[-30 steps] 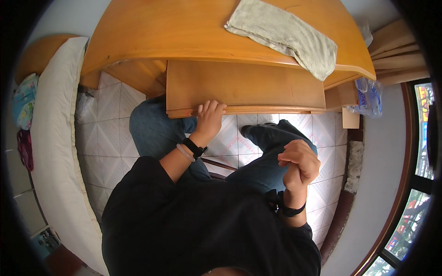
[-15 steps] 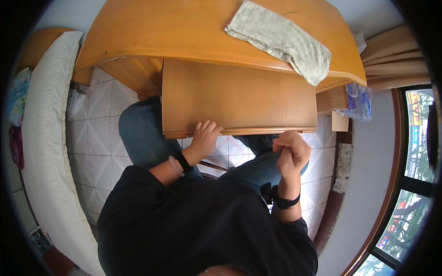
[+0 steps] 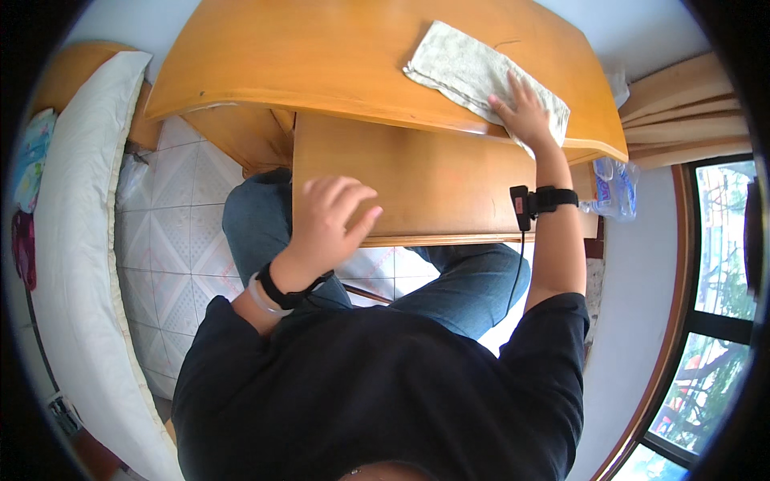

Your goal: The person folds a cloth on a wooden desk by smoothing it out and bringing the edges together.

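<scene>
Right grip [image 3: 526, 116] spread wide, laid over the lower part of the pale cloth [image 3: 461, 68] between 1 and 2 o'clock; no pinch visible, and how hard I press I cannot tell. Left grip [image 3: 327, 223] also wide and empty, between 9 and 10, over the pull-out board [image 3: 433, 184]; whether it touches the wood I cannot tell.

Cloth looks folded, a long strip slanting from past 12 down toward 2 on the bench [image 3: 313, 56], lower end at the near edge. Board stands out from under the bench, above my knees.

Progress, by my judgement: early. Right grip has reached the cloth; that much is done. Not yet done: no fold of it gathered between fingers, no part clearly raised off the bench. Left grip takes no part in the cloth.
</scene>
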`<state>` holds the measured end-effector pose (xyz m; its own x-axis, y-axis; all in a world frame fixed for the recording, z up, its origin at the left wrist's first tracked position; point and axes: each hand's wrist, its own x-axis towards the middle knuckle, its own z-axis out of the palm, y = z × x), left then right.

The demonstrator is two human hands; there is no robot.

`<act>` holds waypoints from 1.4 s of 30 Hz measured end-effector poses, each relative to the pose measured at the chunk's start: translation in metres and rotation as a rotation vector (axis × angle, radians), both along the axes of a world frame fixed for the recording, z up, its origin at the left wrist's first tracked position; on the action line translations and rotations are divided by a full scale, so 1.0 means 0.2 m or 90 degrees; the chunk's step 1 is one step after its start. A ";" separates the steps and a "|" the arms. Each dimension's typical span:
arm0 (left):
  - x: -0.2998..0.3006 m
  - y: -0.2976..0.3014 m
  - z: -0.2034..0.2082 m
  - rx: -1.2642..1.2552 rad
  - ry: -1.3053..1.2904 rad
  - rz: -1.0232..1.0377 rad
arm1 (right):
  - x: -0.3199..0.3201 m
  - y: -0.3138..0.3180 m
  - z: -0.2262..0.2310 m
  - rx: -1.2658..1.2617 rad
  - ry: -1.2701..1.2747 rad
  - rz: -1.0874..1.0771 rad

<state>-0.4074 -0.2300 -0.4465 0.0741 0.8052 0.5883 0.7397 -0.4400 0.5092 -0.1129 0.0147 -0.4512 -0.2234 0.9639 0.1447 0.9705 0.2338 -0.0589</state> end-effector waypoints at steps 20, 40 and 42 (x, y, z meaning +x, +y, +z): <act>0.11 -0.11 -0.26 -0.175 -0.076 -0.162 | 0.02 -0.27 -0.05 0.181 0.085 0.186; -0.02 -0.01 -0.16 -0.186 0.001 -0.163 | -0.17 -1.19 -0.03 -0.180 0.507 0.258; -0.02 0.02 -0.17 -0.071 0.058 -0.092 | -0.22 -1.13 -0.05 0.092 0.341 0.289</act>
